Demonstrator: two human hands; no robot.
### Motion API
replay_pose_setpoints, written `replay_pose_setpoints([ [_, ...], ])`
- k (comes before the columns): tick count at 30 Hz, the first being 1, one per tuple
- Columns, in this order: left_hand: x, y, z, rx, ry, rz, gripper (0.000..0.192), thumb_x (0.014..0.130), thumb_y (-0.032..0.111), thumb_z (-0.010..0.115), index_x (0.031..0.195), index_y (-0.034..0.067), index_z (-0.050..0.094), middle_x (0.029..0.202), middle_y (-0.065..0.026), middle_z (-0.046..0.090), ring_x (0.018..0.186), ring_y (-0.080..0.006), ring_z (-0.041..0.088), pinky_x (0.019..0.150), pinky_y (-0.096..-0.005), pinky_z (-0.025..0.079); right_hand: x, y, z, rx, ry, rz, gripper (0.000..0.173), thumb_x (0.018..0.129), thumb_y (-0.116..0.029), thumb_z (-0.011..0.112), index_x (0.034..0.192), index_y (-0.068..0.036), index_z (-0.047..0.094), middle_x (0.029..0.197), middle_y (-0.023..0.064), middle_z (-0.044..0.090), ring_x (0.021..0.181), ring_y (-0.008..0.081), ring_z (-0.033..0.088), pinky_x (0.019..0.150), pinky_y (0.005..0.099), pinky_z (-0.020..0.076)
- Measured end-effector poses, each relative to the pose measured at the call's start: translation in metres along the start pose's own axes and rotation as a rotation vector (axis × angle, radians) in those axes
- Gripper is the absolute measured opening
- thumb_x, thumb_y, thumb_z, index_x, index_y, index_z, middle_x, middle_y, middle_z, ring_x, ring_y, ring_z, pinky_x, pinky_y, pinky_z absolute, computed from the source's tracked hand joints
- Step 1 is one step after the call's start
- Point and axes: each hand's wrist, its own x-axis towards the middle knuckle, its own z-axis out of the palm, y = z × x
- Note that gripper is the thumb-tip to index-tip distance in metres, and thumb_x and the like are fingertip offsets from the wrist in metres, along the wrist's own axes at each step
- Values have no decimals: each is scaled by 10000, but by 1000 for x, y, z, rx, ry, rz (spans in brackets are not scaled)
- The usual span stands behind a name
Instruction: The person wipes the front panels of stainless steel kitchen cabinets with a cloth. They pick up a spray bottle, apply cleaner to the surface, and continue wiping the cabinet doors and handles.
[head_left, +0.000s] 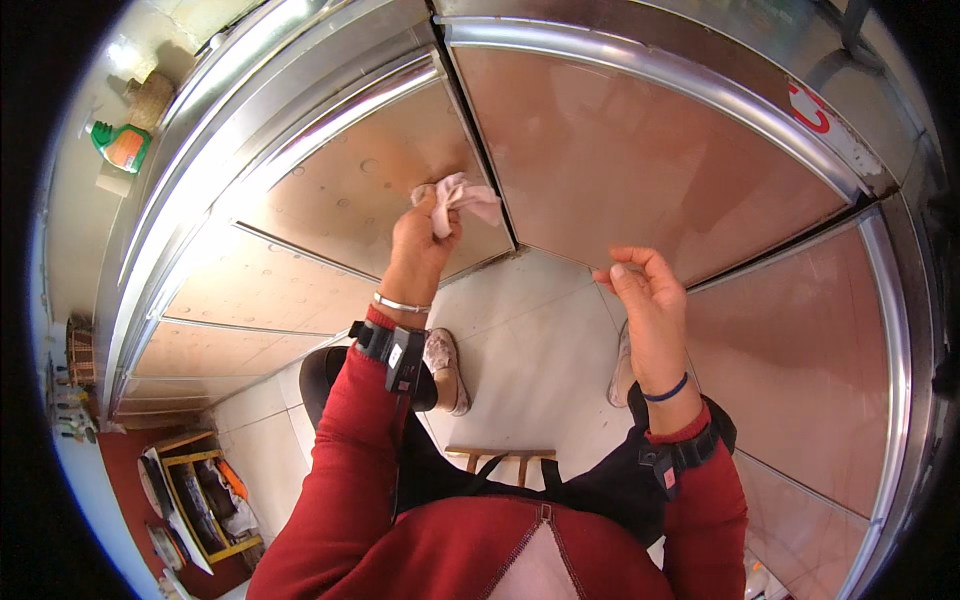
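My left hand (418, 244) grips a crumpled pale pink cloth (459, 201). The cloth is at a glossy brown cabinet panel (330, 195) dotted with round marks, close to the dark gap at its right edge. My right hand (654, 292) hovers over the floor in front of a second, pinkish-brown panel (600, 142). Its fingers are loosely bent and apart, with nothing in them. Both panels have shiny metal strips along their tops.
A green and orange spray bottle (124, 146) stands on the counter at the upper left. Below me are a wooden stool (499, 452) and a tiled floor (525, 322). A yellow-edged shelf unit (232, 551) holding items is at the lower left. Another panel (795, 352) flanks me on the right.
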Motion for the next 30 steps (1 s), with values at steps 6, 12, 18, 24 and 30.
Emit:
replay_pose_setpoints([
  [6,36,-48,-40,175,149,112,209,985,311,607,1018,105,621,852,-51,671,617,-175,588,493,-288,431,0,1,0,40,15,1,193,966,-65,575,1146,-1,604,1160,78,624,956,160,645,900,290,482],
  [12,129,-143,-119,1028,-27,281,304,979,320,544,1181,103,611,1088,-105,699,935,-257,687,658,-387,538,1,-1,-12,52,66,47,186,962,-59,573,1137,-4,605,1164,77,626,974,151,639,898,289,480],
  [18,194,-210,-202,1931,-60,272,361,955,353,454,1265,254,610,1213,-65,666,1085,-289,653,849,-428,548,4,5,-21,68,82,112,193,970,-52,559,1153,-1,595,1198,83,605,992,166,633,926,312,483],
  [24,190,-194,-200,1869,-243,377,217,834,311,649,992,175,711,900,-122,705,820,-375,667,705,-408,550,7,7,-15,61,38,165,217,981,-70,565,1182,9,586,1168,82,604,993,168,632,945,316,483],
  [30,97,-98,-72,355,-75,123,249,966,43,484,1191,-24,568,1044,-143,668,847,-264,650,704,-349,577,6,-2,1,46,5,88,221,979,-108,583,1172,-1,594,1048,59,642,973,134,633,896,272,466],
])
